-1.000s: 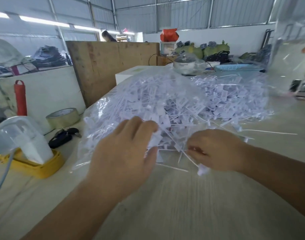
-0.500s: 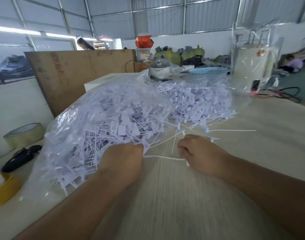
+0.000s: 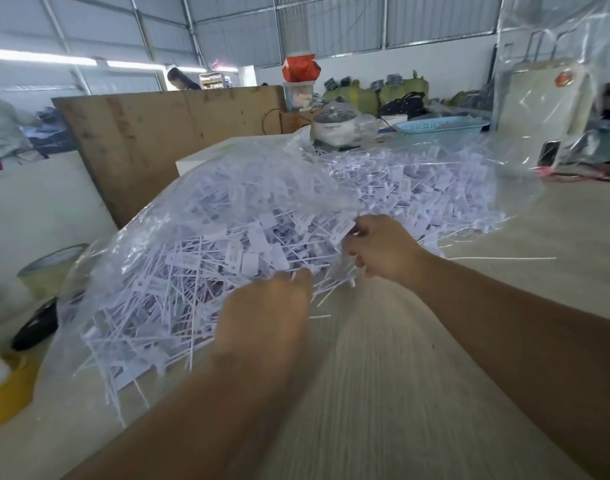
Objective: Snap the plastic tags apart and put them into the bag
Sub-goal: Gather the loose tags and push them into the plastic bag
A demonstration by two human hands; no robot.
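White plastic tags (image 3: 248,251), each a small flat label on a long thin tail, lie heaped in the clear plastic bag (image 3: 262,188) whose mouth faces me on the pale wooden table (image 3: 383,393); more spill loose at the mouth, and one stray strip (image 3: 504,258) lies apart to the right. I judge them feather-light, springy and slippery, apt to tangle; best pinched at the stiff label end, not by the whippy tail. My right hand (image 3: 383,251) has its fingers curled at the bag's upper edge, pinching what looks like a tag or the film; I cannot tell which. My left hand (image 3: 265,317) reaches into the loose tags, blurred, its fingers hidden; whether it grips anything I cannot tell. Left of the bag sits a roll of tape (image 3: 50,268).
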